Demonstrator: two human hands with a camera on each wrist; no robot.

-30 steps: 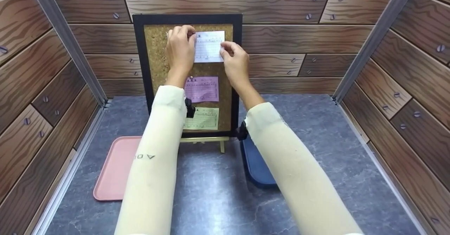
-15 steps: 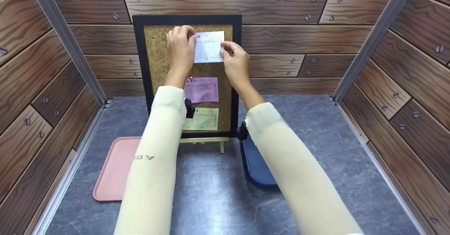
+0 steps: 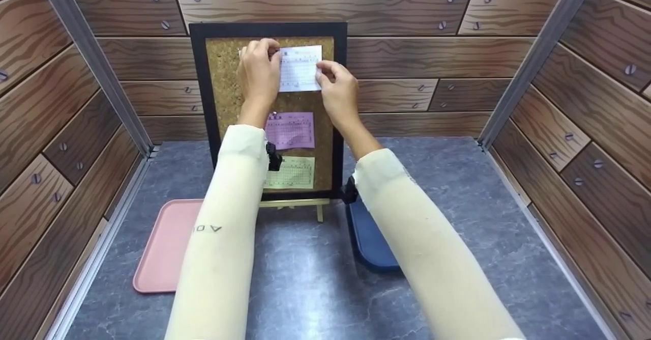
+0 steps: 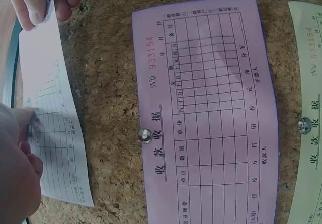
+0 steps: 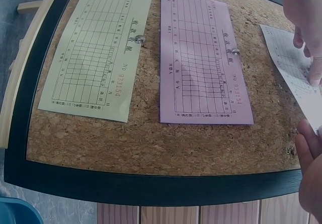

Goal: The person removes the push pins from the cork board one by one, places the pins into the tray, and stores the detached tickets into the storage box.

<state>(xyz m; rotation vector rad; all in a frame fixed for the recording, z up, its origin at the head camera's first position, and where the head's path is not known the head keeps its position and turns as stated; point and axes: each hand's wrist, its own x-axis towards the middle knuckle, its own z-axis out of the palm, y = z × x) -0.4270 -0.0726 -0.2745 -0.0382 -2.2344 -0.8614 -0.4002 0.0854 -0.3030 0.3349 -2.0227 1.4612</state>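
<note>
A white receipt slip [image 3: 301,70] lies against the upper part of a black-framed cork board [image 3: 224,75]. My right hand [image 3: 339,89] pinches its right edge between thumb and forefinger; in the left wrist view that end bends away from the cork. At the slip's top edge, about mid-length, my left hand [image 3: 258,70] has its fingers curled with thumb and forefinger close together; whatever is between those fingertips is hidden. Below hang a purple receipt [image 4: 206,108], fixed by a clear pushpin [image 4: 145,136], and a green receipt [image 5: 98,53], also pinned.
The board stands on a light wooden easel [image 3: 319,210]. A pink tray [image 3: 165,248] lies at the left, partly behind the left sleeve, and a blue tray [image 3: 371,243] at the right under the right sleeve. Wood-patterned walls [image 3: 432,9] enclose the grey tabletop [image 3: 305,289].
Both hands stay at the same places on the white receipt. The whole head view shifts slightly left; nothing else visibly moves.
</note>
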